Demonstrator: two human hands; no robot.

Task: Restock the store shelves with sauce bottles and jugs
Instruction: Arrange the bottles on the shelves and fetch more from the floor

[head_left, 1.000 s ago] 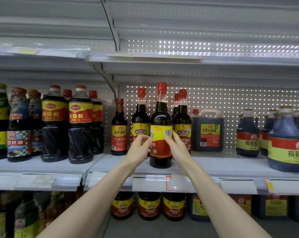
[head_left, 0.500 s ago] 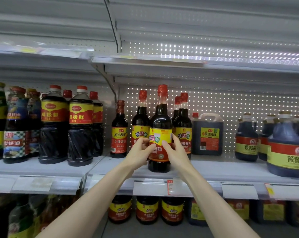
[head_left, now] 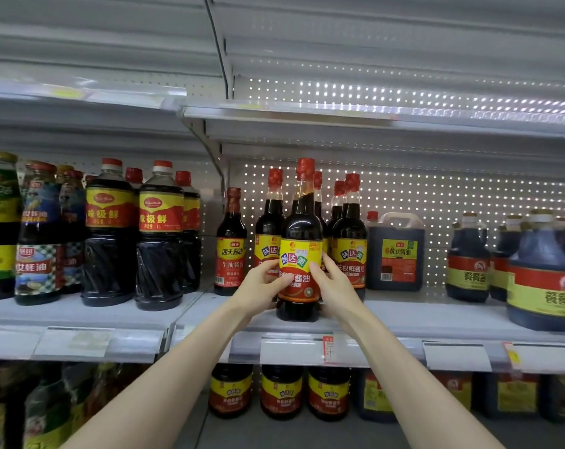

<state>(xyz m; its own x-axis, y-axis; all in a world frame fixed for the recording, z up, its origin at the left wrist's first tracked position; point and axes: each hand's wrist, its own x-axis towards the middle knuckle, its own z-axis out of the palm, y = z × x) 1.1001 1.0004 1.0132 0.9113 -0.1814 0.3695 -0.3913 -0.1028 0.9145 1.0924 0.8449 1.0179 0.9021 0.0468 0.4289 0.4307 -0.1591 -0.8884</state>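
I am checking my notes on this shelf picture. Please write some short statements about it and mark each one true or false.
1. The left hand and the right hand both hold the front bottle at its label. True.
2. The front bottle has a green cap. False: its cap is red.
3. A square jug with a handle stands to the right of it on the middle shelf. True.
4. The upper shelf is full of bottles. False: no bottles show there.

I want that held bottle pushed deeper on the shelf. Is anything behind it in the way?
Yes. A red-capped bottle stands right behind the held bottle, and matching bottles flank it. The left hand and right hand grip it at the shelf's front edge.
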